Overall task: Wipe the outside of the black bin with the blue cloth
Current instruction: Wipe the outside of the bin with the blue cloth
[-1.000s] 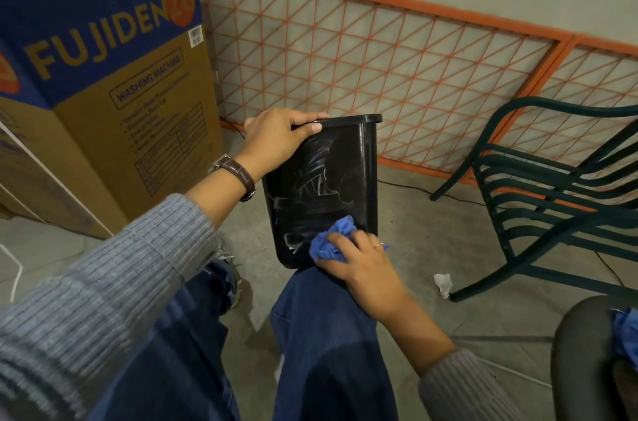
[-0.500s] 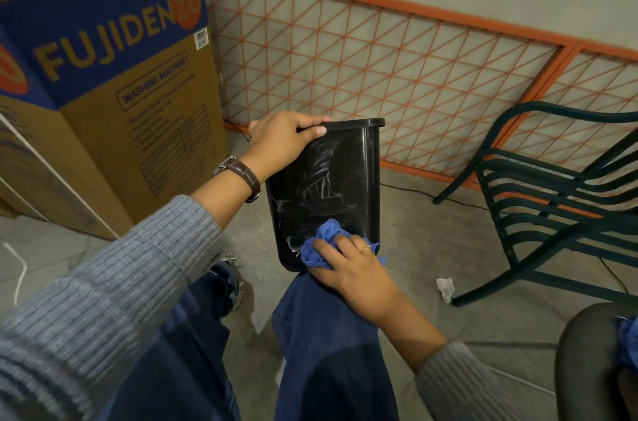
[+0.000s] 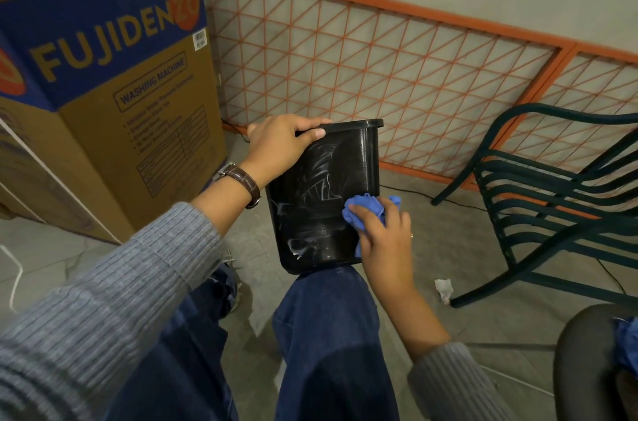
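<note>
The black bin [image 3: 324, 192] stands upright with its base resting on my right knee, its near wall streaked with white soapy marks. My left hand [image 3: 281, 144] grips the bin's top rim at the left corner, thumb over the edge. My right hand [image 3: 383, 237] presses the bunched blue cloth [image 3: 367, 210] against the bin's lower right side, near its right edge. Part of the cloth sticks out above and beside my fingers; the rest is hidden under my palm.
A large cardboard washing-machine box [image 3: 103, 92] stands at the left. An orange mesh panel [image 3: 379, 75] leans along the wall behind. A dark green chair [image 3: 552, 199] is at the right, a scrap of paper [image 3: 443, 289] on the floor by it. A dark round seat [image 3: 593, 362] holds something blue.
My right hand has slid the blue cloth from the bin's lower middle to the right and up, to its right edge. My left hand keeps its grip on the rim.
</note>
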Demonstrator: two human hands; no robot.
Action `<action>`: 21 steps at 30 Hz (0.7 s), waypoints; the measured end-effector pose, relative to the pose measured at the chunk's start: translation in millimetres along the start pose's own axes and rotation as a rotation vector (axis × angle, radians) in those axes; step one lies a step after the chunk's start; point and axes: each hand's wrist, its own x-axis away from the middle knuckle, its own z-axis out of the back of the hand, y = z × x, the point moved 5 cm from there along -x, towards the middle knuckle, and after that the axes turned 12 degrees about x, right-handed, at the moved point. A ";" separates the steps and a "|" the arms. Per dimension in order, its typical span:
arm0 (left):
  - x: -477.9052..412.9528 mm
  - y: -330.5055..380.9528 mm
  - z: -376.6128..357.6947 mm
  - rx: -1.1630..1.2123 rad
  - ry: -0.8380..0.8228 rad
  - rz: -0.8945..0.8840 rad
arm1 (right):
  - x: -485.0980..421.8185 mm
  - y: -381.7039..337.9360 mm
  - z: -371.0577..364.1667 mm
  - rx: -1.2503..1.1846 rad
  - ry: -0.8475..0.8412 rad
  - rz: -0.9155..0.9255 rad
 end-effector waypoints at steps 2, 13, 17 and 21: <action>0.8 0.8 -0.4 -0.010 -0.001 -0.016 | 8.1 -3.3 -5.8 0.021 -0.020 0.003; 7.6 8.5 -6.7 -0.167 0.079 -0.187 | -0.1 -17.2 -9.5 -0.109 0.078 -0.166; 9.7 10.0 -8.4 -0.234 0.094 -0.226 | 12.4 -1.8 -12.7 -0.075 0.020 -0.075; 10.7 12.4 -12.2 -0.273 0.121 -0.230 | -7.5 -4.6 -10.5 -0.208 0.091 -0.412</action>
